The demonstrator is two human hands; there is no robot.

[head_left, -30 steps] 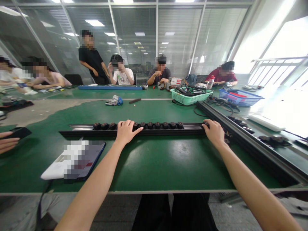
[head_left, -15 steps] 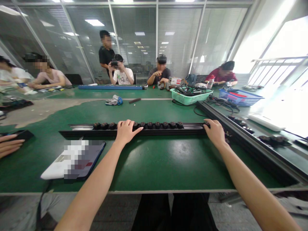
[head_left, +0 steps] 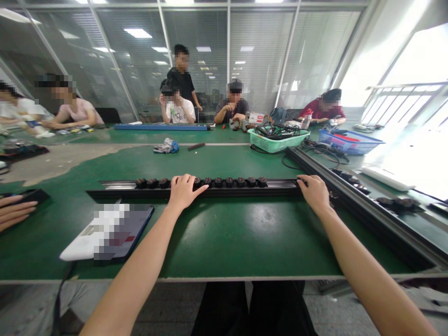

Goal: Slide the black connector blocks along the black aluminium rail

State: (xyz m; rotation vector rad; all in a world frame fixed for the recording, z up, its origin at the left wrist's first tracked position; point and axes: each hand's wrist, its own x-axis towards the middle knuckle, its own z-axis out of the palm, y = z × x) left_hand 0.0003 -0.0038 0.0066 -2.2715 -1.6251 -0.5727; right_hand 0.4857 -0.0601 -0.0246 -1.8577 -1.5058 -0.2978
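A long black metal rail [head_left: 241,192] lies crosswise on the green table, with a row of small round black parts [head_left: 229,182] set along its channel. My left hand [head_left: 182,192] is closed over the rail left of its middle, fingers on the far side and thumb pointing right along it; it covers some of the parts. At the rail's right end, the thumb and fingers of my right hand [head_left: 316,192] pinch a small dark part, mostly hidden by them. Bare silvery channel shows near the left end and just left of my right hand.
A second long rail [head_left: 364,214] runs diagonally at right, with more round parts [head_left: 399,204] beyond it. A phone [head_left: 136,233] and white device [head_left: 82,240] lie at left. Farther back are a green basket [head_left: 280,142] and blue basket [head_left: 353,144]. Another person's hand [head_left: 16,212] rests at far left.
My right hand has shifted slightly to the right, and the dark part under its fingertips shows less. My left hand stays put. The standing person at the back has moved right.
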